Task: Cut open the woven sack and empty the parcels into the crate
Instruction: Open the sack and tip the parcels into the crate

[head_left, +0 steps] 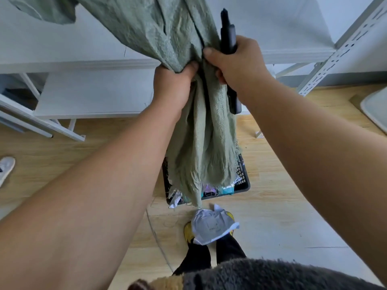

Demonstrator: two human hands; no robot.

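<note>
Wooden floor, both hands' grip clamped on green sack (188, 49) bunched above black crate (244, 181), right hand (236, 63) also gripping cutter (227, 36), left hand (173, 84)

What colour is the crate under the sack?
Black, with a slotted wall; parcels show inside. Head view, below the green sack.

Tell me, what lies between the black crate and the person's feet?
In the head view, a white parcel lies on the floor between the crate and the feet, partly on them.

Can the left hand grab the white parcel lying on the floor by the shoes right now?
Probably not: the left hand is busy gripping the sack up high, and the white parcel lies far below by the feet, outside the crate.
</note>
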